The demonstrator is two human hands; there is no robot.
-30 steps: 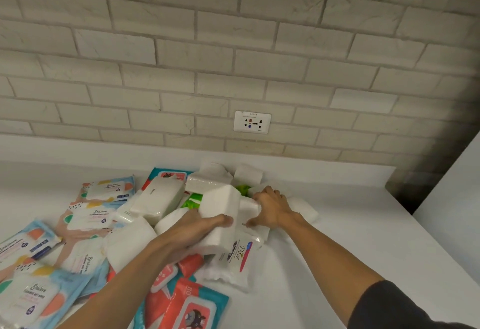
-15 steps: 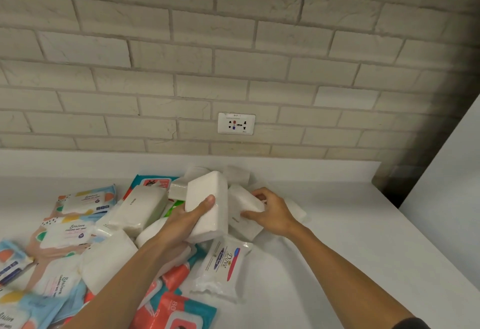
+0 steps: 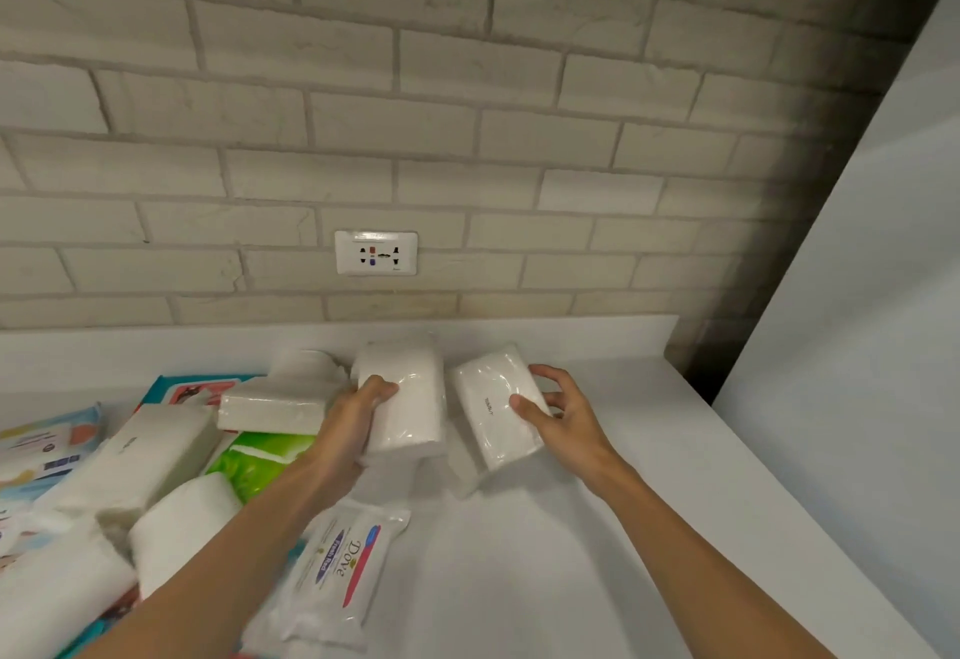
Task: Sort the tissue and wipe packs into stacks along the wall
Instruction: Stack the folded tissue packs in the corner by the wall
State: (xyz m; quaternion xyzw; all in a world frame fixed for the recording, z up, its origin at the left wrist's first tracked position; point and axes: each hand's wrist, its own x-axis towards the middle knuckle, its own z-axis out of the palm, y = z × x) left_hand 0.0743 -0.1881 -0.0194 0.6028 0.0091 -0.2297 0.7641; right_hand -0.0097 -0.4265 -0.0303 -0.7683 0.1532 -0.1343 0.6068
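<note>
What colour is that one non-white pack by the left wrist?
Bright green pack, white streaks; head view shows it best.

Soft even light — wall corner (image 3: 841, 149) dark; glare on white pack (image 3: 410, 398), L edge blurry.

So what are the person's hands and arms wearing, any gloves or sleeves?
Nothing that shows. The left hand and right hand are bare: no gloves, rings or wristwatch. The left forearm and right forearm are uncovered down to the picture's lower edge, so no sleeve is in view.
</note>
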